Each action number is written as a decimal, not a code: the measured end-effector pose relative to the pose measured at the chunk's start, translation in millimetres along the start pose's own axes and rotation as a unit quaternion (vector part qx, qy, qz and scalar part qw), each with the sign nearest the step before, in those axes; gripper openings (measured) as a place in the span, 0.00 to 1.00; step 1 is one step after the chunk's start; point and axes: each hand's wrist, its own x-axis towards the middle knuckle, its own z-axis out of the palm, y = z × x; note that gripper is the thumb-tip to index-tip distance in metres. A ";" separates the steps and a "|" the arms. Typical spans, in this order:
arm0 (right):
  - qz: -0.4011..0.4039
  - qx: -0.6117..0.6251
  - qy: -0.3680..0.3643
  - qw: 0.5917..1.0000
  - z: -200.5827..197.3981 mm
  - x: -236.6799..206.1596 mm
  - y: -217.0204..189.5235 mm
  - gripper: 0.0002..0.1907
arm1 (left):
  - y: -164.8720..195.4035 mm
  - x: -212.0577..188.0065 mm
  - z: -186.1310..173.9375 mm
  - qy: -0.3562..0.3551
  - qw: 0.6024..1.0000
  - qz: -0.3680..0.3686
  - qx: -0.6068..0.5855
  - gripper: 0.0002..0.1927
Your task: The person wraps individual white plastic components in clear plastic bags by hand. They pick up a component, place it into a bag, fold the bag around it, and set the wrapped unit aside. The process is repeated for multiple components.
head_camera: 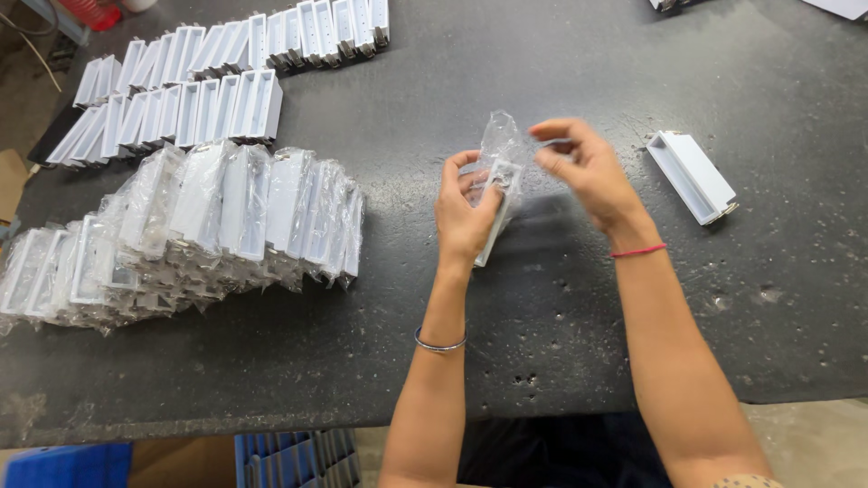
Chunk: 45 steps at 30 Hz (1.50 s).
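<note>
Dark counter (561, 298) below. Left hand (466, 212) clamped round white part (496, 203), half inside clear bag (500, 145); right hand (583, 163) pinching bag's mouth. Best kept taut and open, part slid straight.

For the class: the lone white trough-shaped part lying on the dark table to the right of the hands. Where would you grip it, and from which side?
Probably across the long side walls of the white part, coming from above: it lies flat, clear of the hands.
</note>
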 end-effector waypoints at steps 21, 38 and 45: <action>0.073 0.020 0.080 0.994 -15.8 -6.9 36.2 0.11 | -13.9 -3.9 -3.2 -0.043 0.992 0.065 0.099 0.19; 0.064 0.038 -0.083 0.994 -9.5 -15.9 29.3 0.16 | -2.9 -16.8 -2.3 -0.081 0.974 0.143 0.155 0.21; 0.012 -0.108 -0.024 0.994 5.8 -14.3 28.4 0.15 | -0.7 -15.7 0.4 -0.073 0.969 0.167 0.167 0.26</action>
